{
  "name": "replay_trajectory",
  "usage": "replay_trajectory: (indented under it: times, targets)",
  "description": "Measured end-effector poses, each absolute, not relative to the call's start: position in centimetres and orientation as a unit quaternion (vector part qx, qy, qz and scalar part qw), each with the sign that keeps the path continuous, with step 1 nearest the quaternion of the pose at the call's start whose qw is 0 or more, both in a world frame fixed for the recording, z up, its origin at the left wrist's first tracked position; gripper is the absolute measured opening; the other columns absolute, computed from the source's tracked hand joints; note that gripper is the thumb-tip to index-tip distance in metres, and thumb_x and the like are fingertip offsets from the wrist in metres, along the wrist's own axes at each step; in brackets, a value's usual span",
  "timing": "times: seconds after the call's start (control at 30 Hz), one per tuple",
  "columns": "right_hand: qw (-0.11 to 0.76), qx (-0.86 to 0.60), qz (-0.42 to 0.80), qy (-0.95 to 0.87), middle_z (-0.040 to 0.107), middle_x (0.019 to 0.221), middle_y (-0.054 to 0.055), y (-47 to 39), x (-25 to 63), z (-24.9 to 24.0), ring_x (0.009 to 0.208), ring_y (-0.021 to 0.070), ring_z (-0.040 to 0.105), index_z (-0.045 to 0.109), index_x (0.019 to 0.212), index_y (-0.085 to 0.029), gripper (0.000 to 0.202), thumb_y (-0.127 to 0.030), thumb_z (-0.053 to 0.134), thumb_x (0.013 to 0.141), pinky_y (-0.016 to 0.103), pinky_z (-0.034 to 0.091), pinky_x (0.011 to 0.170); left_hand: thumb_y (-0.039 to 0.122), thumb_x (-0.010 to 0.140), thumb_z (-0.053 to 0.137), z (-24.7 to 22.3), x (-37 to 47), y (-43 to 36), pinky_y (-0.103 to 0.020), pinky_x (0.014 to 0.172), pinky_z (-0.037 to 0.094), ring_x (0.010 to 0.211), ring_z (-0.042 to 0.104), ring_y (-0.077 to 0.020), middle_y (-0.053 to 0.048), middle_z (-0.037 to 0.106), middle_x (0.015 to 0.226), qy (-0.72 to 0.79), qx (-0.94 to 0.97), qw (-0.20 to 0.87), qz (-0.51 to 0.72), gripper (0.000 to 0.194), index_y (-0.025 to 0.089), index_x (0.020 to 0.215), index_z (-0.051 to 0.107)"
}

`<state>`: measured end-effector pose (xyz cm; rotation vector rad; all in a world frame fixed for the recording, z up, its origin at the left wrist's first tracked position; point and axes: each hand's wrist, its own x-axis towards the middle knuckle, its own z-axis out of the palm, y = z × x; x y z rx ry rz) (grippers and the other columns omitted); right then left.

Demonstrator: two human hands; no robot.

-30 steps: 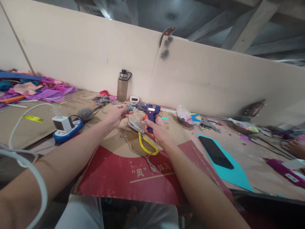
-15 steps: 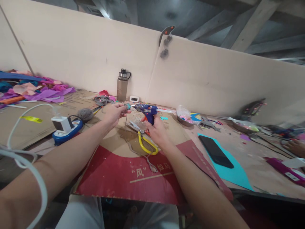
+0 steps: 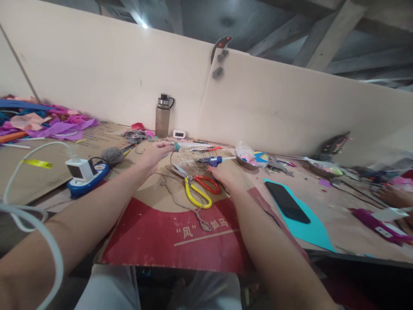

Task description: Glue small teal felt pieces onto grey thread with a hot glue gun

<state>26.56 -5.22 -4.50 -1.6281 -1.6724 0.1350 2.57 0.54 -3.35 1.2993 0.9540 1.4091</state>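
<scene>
My left hand [image 3: 155,154] is closed, its fingertips pinching a small teal piece [image 3: 176,147]. Grey yarn [image 3: 174,197] trails from that piece down across the cardboard to a small grey knot. My right hand [image 3: 227,175] is wrapped round the handle of a blue glue gun [image 3: 213,161], low over the far part of the cardboard. The gun's nozzle points left, and a pale glue stick shows behind it. Scissors [image 3: 196,199] with one yellow and one red handle lie between my forearms, partly under the yarn.
A red and brown cardboard sheet [image 3: 145,245] covers the table before me. Behind stand a water bottle [image 3: 163,118] and a small white clock [image 3: 179,134]. At left are a blue power strip [image 3: 75,189] and grey yarn ball [image 3: 112,156]; at right, a black phone [image 3: 287,202].
The glue gun in my right hand has moved away from the teal piece, down and to the right. The scissors' red handle now shows. My left hand still pinches the piece.
</scene>
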Motion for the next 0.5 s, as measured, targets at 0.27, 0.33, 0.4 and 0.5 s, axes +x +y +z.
replay_trajectory:
  times: [0.27,0.33,0.4,0.5]
  targets:
    - [0.482,-0.614,0.118,-0.614,0.058,0.088,0.007,-4.2,22.2,-3.9,0.088,0.0196,0.054,0.047,0.08,-0.018,0.013,-0.03,0.051,0.075,0.035,0.041,0.082,0.032,0.065,0.07,-3.3,3.0,-0.3,-0.025,0.059,0.038,0.06,0.052,-0.0117,-0.002,0.065,0.067,0.412,0.631,0.292,0.588,0.018,0.015,0.071,0.068]
    - [0.543,-0.523,0.29,-0.589,0.057,0.083,0.001,-4.2,19.5,-3.6,0.079,0.0151,0.055,0.044,0.083,-0.02,0.024,-0.034,0.058,0.069,0.03,0.043,0.075,0.029,0.068,0.067,-3.2,3.0,-0.7,-0.024,0.06,0.038,0.062,0.053,-0.0119,-0.002,0.065,0.07,0.417,0.669,0.23,0.571,0.015,0.015,0.074,0.069]
    - [0.578,-0.453,0.434,-0.522,0.057,0.081,-0.002,-4.3,17.0,-3.3,0.074,0.0125,0.056,0.039,0.088,-0.022,0.038,-0.03,0.064,0.062,0.027,0.043,0.07,0.026,0.069,0.065,-3.1,3.0,-1.0,-0.024,0.062,0.04,0.064,0.054,-0.0124,-0.003,0.066,0.072,0.427,0.688,0.177,0.56,0.014,0.015,0.077,0.069]
    - [0.58,-0.385,0.556,-0.455,0.055,0.073,-0.006,-4.3,14.8,-3.1,0.064,0.011,0.057,0.033,0.088,-0.023,0.045,-0.023,0.066,0.057,0.026,0.043,0.065,0.025,0.071,0.063,-3.0,2.9,-1.2,-0.025,0.065,0.041,0.066,0.056,-0.0131,-0.003,0.066,0.072,0.43,0.694,0.168,0.553,0.014,0.015,0.079,0.069]
